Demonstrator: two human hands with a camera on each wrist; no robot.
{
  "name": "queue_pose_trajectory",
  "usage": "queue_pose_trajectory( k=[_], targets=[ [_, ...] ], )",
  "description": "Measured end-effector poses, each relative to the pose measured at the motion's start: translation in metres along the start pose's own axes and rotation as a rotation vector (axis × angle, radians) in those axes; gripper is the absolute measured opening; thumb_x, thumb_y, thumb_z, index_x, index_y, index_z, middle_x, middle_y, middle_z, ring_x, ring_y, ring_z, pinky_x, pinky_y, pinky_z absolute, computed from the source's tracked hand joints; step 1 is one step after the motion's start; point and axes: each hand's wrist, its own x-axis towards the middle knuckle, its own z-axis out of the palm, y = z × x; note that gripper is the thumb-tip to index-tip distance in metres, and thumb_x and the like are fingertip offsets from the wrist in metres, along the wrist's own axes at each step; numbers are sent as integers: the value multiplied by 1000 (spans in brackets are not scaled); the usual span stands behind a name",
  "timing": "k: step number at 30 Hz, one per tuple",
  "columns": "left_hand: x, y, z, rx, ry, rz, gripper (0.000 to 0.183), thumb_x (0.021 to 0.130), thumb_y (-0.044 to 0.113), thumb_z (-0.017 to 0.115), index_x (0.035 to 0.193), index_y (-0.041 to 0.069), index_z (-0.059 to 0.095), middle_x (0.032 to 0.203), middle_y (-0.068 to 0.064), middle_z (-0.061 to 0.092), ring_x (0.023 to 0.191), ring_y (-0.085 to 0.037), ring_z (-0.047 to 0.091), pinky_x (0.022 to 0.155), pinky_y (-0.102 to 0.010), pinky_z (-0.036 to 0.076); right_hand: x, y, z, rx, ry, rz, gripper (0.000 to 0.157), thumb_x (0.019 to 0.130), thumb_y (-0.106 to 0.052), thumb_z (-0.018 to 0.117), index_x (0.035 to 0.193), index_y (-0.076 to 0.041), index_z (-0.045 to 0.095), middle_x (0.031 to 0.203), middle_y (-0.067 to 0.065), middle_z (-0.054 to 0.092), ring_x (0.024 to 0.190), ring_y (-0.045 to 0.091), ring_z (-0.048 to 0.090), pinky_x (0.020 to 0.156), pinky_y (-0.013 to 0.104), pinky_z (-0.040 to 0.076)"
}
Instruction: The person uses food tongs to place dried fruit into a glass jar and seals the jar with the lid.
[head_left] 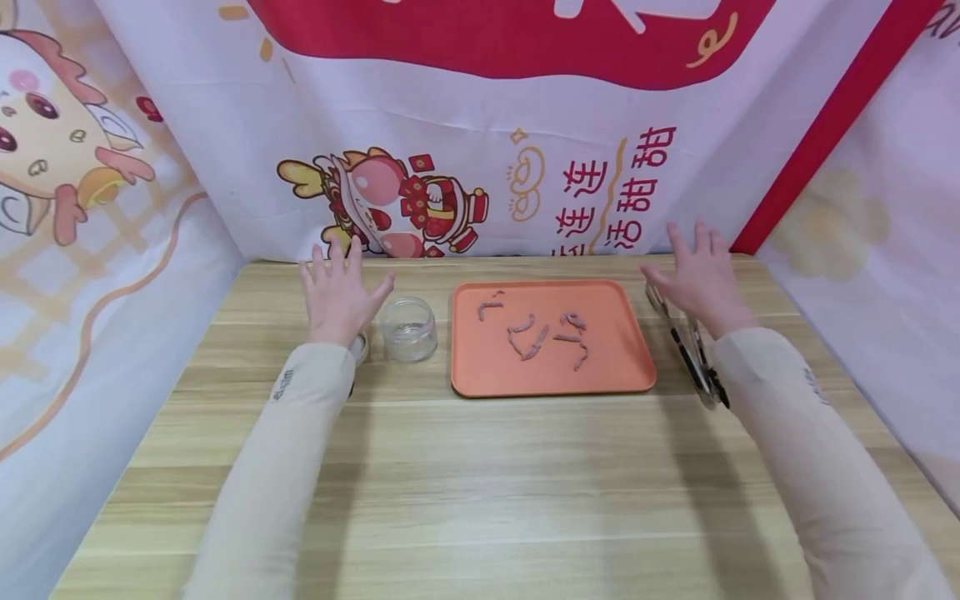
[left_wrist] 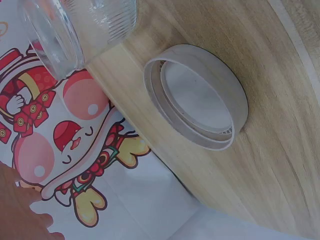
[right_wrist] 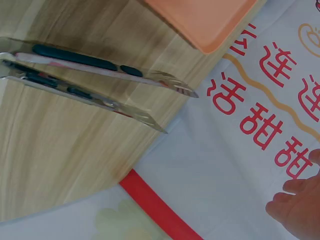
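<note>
My left hand (head_left: 336, 302) is held over the left of the table with its fingers spread, holding nothing. Under it lies a round whitish jar lid (left_wrist: 200, 100), hollow side up, mostly hidden in the head view. Just right of this hand stands a clear ribbed glass jar (head_left: 408, 332) without a lid. My right hand (head_left: 705, 283), fingers apart and also holding nothing, hovers above a pair of tongs (right_wrist: 75, 59) with dark green grips. The tongs lie with their arms spread apart. In the left wrist view, fingers (left_wrist: 25, 210) show at the lower left.
Between the hands an orange tray (head_left: 480, 367) lies on the wooden table (head_left: 480, 492), near its back edge. Several thin brownish-pink, worm-like pieces (head_left: 536, 342) are scattered on it. Printed cloth (head_left: 480, 117) hangs behind the table and at both sides.
</note>
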Motion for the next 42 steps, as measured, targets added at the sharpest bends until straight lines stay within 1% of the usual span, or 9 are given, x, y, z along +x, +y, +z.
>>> queue_pose_trajectory(
  k=[3,8,12,16,19,24,32,37,42],
  targets=[
    [-2,-1,2,2,-7,6,84,94,62,31,154,8,6,160,-23,2,146,-47,-1,118,-64,-3,-1,5,2,44,-14,1,85,95,-54,41,154,-6,2,153,38,-6,141,57,0,115,68,5],
    [-6,-2,9,-12,-16,33,83,95,62,28,155,9,5,160,-22,4,147,-46,-1,118,-64,-3,-5,12,8,88,-19,13,83,96,-47,45,153,-1,5,150,41,10,137,57,14,112,70,15],
    [-9,-2,15,-44,-10,56,81,96,61,29,155,11,5,160,-21,7,147,-45,0,119,-64,-1,-9,18,15,77,-2,-3,81,96,-40,49,151,4,8,141,43,26,129,57,28,110,69,24],
    [-12,-2,21,-64,-4,72,79,96,59,32,155,11,8,160,-20,9,147,-44,3,119,-63,0,-14,27,25,52,-5,-13,79,96,-32,52,151,5,8,131,44,37,120,56,39,103,68,33],
    [-14,-3,26,-74,9,93,77,97,56,34,154,9,13,159,-21,15,147,-44,8,120,-62,2,-19,34,32,36,-17,-14,77,96,-30,52,150,7,11,130,45,39,117,57,42,99,68,36],
    [-16,-3,31,-76,15,116,75,97,52,37,152,5,19,157,-22,22,145,-45,14,120,-61,5,-23,42,42,44,-44,-17,73,96,-32,51,146,11,18,130,46,37,118,59,40,99,69,36],
    [-18,-6,37,-72,-17,129,74,97,53,37,152,7,20,157,-20,23,146,-43,15,120,-60,7,-28,53,60,45,-87,-36,76,97,-30,51,149,9,11,132,47,37,118,60,41,98,69,38],
    [-20,-6,41,-60,-13,142,73,97,52,36,151,6,23,156,-20,26,145,-43,18,120,-59,9,-31,58,70,36,-90,-15,66,96,-30,54,140,11,27,121,48,43,108,60,48,87,69,43],
    [-22,-7,46,-69,-28,163,73,98,54,32,152,6,22,157,-20,24,145,-42,17,120,-59,7,-38,64,78,34,-83,-14,59,96,-32,55,127,15,36,110,46,49,99,58,53,78,66,46]
  ],
)
